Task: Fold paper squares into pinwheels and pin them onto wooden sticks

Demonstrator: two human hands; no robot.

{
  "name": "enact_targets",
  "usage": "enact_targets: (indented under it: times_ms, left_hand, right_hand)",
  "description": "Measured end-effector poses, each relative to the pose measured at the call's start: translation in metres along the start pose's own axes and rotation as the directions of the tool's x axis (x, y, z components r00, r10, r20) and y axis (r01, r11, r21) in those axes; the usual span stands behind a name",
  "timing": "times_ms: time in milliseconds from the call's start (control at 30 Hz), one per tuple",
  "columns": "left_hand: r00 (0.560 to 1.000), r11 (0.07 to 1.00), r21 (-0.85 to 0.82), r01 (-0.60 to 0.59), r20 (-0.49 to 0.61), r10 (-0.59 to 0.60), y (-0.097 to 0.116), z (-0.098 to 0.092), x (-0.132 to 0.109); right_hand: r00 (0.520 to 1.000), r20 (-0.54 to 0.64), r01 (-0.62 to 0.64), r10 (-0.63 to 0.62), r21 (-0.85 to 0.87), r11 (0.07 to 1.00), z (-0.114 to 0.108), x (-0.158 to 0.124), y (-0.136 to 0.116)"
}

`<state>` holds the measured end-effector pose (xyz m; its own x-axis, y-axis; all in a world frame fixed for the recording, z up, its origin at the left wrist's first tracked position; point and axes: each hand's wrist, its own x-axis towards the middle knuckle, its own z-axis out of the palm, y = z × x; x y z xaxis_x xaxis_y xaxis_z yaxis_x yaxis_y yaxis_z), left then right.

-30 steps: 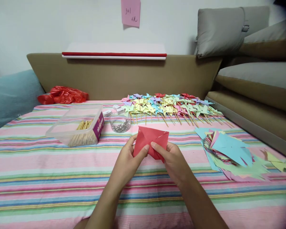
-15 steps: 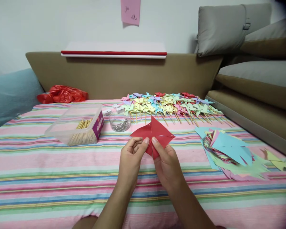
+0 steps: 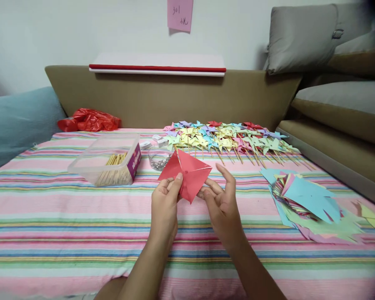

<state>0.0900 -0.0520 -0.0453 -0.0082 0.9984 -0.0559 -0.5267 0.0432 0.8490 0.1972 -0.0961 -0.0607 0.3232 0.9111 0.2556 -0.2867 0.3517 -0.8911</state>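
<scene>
A red square of paper (image 3: 192,173) with slits from its corners and small holes is held up in front of me, tilted. My left hand (image 3: 167,193) pinches its lower left side, thumb on the front near the middle. My right hand (image 3: 221,196) is at the paper's lower right edge with thumb and index finger spread. Its other fingertips reach to or just behind that edge; whether they touch is unclear. Behind the paper, partly hidden, stands a clear round dish (image 3: 160,161) of small metallic pieces.
A clear plastic box (image 3: 90,164) of wooden sticks stands left. Several paper pinwheels (image 3: 228,139) on sticks lie at the back. Stacked coloured paper sheets (image 3: 309,196) lie right. A red plastic bag (image 3: 90,121) sits back left. Striped cloth (image 3: 65,229) covers the surface; cushions (image 3: 343,100) border the right.
My right thumb has come off the front of the red paper, and the right fingers have spread. The paper has turned and shifted left in my left hand. The whole view has swung slightly left.
</scene>
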Motion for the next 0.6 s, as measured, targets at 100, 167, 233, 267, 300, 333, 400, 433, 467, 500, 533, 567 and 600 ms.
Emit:
enact_targets:
  times_ms: [100,167,233,267,300,333,400,433,467,500,533,567,600]
  left_hand:
    - [1.000,1.000,-0.001,0.005,-0.010,-0.005,0.001,-0.002,0.001]
    - [1.000,1.000,0.003,0.006,0.004,-0.006,0.001,-0.003,0.001]
    - [1.000,1.000,0.022,-0.001,0.024,0.000,0.000,-0.003,0.000]
    - [0.999,0.999,0.036,-0.010,0.033,0.008,-0.001,-0.003,0.000]
    - [0.999,0.998,0.055,-0.021,0.041,0.018,-0.001,-0.003,0.000]
    - [0.998,0.997,0.076,-0.033,0.051,0.030,-0.002,-0.003,-0.001]
    - [0.996,0.990,0.124,-0.061,0.072,0.052,-0.004,-0.003,-0.002]
    - [0.994,0.986,0.149,-0.071,0.087,0.059,-0.005,-0.002,-0.003]
    - [0.993,0.982,0.173,-0.081,0.103,0.064,-0.006,-0.002,-0.004]
    - [0.991,0.977,0.193,-0.090,0.116,0.069,-0.006,-0.002,-0.004]
    - [0.989,0.972,0.212,-0.099,0.128,0.072,-0.007,-0.001,-0.005]
    - [0.988,0.968,0.228,-0.105,0.136,0.076,-0.007,-0.001,-0.006]
    - [0.987,0.964,0.241,-0.111,0.141,0.079,-0.007,0.000,-0.006]
  right_hand:
    - [0.994,0.111,0.036,-0.014,-0.200,0.979,-0.004,-0.001,-0.001]
    - [0.992,0.126,0.047,-0.012,-0.275,0.960,-0.005,-0.001,-0.003]
    - [0.996,0.092,0.030,-0.005,-0.267,0.963,-0.004,-0.001,-0.005]
    - [0.998,0.062,0.012,0.004,-0.245,0.969,-0.003,0.000,-0.006]
    - [0.999,0.030,-0.010,0.017,-0.219,0.976,-0.002,0.000,-0.006]
    - [0.999,0.001,-0.032,0.033,-0.196,0.980,-0.001,0.000,-0.006]
    - [0.997,-0.044,-0.071,0.065,-0.161,0.984,-0.001,0.001,-0.004]
    - [0.995,-0.058,-0.086,0.078,-0.145,0.986,-0.001,0.001,-0.003]
    - [0.994,-0.069,-0.096,0.087,-0.128,0.987,-0.001,0.001,-0.001]
    - [0.992,-0.082,-0.101,0.092,-0.113,0.988,-0.002,0.001,0.001]
    - [0.991,-0.096,-0.103,0.093,-0.102,0.989,-0.002,0.002,0.002]
    - [0.989,-0.113,-0.103,0.092,-0.094,0.990,-0.002,0.002,0.003]
    - [0.987,-0.136,-0.102,0.089,-0.091,0.991,-0.001,0.002,0.004]
